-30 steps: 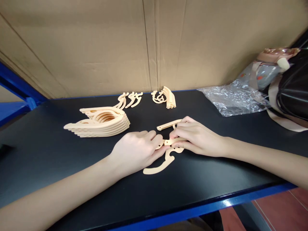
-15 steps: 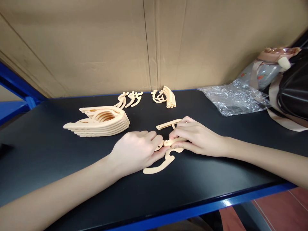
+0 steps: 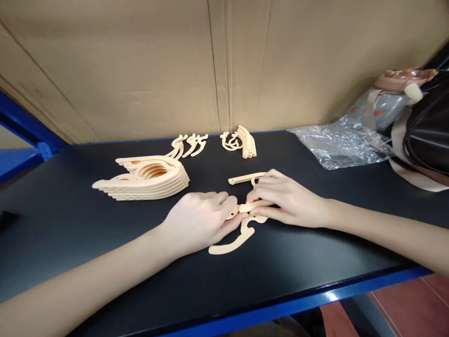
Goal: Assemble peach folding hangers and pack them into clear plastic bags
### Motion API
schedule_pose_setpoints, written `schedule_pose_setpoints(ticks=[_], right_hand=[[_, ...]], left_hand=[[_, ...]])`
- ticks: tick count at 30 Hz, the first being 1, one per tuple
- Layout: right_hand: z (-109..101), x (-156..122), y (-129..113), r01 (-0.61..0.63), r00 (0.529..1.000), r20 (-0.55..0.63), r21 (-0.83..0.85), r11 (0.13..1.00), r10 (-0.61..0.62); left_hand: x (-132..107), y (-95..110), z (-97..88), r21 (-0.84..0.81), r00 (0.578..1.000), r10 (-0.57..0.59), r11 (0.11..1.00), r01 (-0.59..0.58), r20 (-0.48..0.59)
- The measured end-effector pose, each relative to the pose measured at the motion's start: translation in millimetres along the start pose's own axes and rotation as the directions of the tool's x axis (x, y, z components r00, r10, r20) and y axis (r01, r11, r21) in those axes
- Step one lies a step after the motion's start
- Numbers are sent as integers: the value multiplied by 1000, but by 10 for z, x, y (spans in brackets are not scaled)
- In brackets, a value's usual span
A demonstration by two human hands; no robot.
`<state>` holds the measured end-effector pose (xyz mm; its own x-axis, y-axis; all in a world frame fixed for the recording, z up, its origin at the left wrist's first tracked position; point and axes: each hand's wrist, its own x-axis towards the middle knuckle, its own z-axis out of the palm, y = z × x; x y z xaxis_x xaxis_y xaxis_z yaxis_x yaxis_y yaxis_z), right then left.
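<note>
Peach plastic, thin and flat, with a small hole near its end: that is the hanger arm (image 3: 253,206) pinched between both hands. The left hand (image 3: 198,220) closes thumb and forefinger on its left end. The right hand (image 3: 287,199) clamps its fingers narrowly on the right part, knuckles arched over it. Just under the grip and touching the arm, a curved hook piece (image 3: 231,242) of the same plastic lies flat on the black table (image 3: 87,234), its long tail trailing toward the person. Just beyond the right fingers a second arm (image 3: 243,178) sticks out to the left. Farther left of the grip sits a stack of hangers (image 3: 147,180). Behind the grip, by the cardboard wall (image 3: 140,70), lie loose hooks (image 3: 189,145) and a small bundle of arms (image 3: 243,140). A clear plastic bag (image 3: 343,140) lies well off to the right. Against half a second ago, both hands keep the same pinch in the same spot; only the second arm's free end has swung slightly away from the person
</note>
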<state>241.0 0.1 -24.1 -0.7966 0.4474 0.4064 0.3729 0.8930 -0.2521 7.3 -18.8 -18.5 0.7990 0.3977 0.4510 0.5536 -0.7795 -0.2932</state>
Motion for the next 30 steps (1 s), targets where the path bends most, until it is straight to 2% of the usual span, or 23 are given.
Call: schedule_pose_setpoints(ticks=[7,14,21,26,30], right_hand=[[-79,-10,23,-22,1000,0,2,1000,22],[-207,-44,198,-200,971,-160,-136,970,177],[-157,-63,325,-297,954,-55,-92,950,293],[-126,-54,296,-296,955,3,-117,948,298],[-119,-54,292,-320,947,-5,-105,942,321]], left_hand=[[-10,-10,3,-85,999,-37,996,39,22],[8,-6,-37,-164,998,-50,985,56,43],[-7,-26,-12,-190,999,-27,981,33,36],[-5,-43,-14,-183,999,3,983,5,40],[-7,-61,-19,-208,999,28,978,-23,22]])
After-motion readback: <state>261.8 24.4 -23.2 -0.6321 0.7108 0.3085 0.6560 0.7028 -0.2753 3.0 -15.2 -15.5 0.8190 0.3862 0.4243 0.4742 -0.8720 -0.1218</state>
